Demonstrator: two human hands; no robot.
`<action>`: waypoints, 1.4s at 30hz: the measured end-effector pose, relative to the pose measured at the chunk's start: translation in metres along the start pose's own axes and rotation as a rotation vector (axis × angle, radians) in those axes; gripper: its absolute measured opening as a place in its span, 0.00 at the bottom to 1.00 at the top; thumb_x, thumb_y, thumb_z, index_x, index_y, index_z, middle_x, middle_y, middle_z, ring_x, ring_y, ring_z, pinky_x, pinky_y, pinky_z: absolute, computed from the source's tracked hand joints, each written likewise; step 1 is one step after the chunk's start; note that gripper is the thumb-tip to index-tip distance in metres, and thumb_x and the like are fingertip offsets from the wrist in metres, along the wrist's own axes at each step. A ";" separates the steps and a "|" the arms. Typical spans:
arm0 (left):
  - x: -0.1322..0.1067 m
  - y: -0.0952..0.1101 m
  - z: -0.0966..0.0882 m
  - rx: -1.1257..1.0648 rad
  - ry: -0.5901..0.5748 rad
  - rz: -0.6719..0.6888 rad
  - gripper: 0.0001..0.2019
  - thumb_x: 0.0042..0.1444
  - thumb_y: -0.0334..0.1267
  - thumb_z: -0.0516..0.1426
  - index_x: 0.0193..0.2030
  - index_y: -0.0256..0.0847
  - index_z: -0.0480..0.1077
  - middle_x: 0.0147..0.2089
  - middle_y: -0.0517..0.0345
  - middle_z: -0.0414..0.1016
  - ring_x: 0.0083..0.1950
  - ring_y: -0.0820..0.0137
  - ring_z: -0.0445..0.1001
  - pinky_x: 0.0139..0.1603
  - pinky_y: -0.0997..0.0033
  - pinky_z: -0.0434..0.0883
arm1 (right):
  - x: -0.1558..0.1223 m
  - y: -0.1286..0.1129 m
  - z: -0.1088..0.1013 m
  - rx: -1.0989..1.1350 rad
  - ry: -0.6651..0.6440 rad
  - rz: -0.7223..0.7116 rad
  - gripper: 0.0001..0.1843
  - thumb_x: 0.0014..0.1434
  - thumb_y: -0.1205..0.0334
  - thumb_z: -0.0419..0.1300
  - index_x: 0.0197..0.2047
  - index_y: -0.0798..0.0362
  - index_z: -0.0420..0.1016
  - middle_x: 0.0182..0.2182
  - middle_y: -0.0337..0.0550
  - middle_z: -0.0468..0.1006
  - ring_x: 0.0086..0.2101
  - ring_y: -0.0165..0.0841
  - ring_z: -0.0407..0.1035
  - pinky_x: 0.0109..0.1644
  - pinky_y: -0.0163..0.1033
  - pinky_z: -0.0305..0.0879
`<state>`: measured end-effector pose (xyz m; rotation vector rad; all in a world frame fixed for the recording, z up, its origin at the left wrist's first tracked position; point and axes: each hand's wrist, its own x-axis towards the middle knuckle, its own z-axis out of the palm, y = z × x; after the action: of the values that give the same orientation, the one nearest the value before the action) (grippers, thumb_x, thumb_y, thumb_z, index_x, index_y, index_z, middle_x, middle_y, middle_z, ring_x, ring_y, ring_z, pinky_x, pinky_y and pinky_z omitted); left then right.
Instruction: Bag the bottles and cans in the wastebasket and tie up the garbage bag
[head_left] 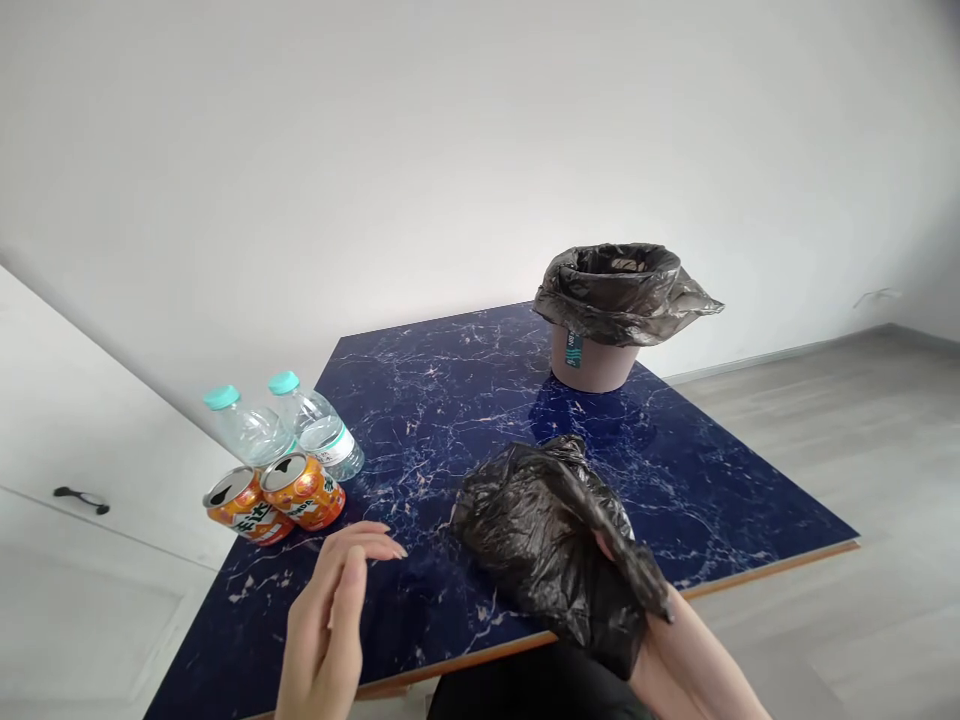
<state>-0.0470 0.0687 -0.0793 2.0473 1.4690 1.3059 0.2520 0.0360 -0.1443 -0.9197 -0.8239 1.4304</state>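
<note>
White walls surround a dark blue, marble-patterned tabletop, where a person's right hand is mostly hidden by a crumpled black plastic bag at the near edge; whether its fingers are clamped on the film cannot be told. The left hand is empty, thumb and fingers apart, near two orange drink cans (both tabs opened). Behind them are two clear plastic bottles with turquoise caps. Toward the far right corner sits a pinkish-grey round bin, a black plastic liner draped over its rim.
</note>
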 end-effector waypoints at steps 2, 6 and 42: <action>0.001 0.004 0.010 0.039 -0.047 0.172 0.13 0.77 0.35 0.50 0.50 0.50 0.76 0.52 0.57 0.81 0.60 0.61 0.78 0.63 0.62 0.75 | 0.007 -0.011 -0.002 0.014 0.032 0.035 0.30 0.77 0.39 0.48 0.56 0.45 0.88 0.41 0.49 0.91 0.56 0.50 0.82 0.64 0.61 0.78; 0.002 0.010 0.032 0.192 -0.233 0.468 0.18 0.72 0.29 0.55 0.64 0.50 0.70 0.68 0.52 0.76 0.72 0.56 0.71 0.71 0.52 0.72 | 0.016 -0.022 -0.008 -0.120 0.037 -0.024 0.35 0.79 0.41 0.43 0.48 0.48 0.90 0.41 0.49 0.91 0.61 0.49 0.78 0.66 0.62 0.76; 0.072 -0.008 0.150 0.380 -0.799 0.638 0.41 0.77 0.39 0.50 0.87 0.48 0.29 0.86 0.52 0.46 0.87 0.51 0.43 0.86 0.40 0.46 | 0.057 0.041 0.014 -1.572 0.282 -0.432 0.44 0.79 0.38 0.39 0.80 0.64 0.59 0.78 0.62 0.58 0.78 0.55 0.47 0.81 0.65 0.46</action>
<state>0.0734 0.1723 -0.1308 2.9266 0.7450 0.2163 0.2213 0.0908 -0.1787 -1.8362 -1.7948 0.0161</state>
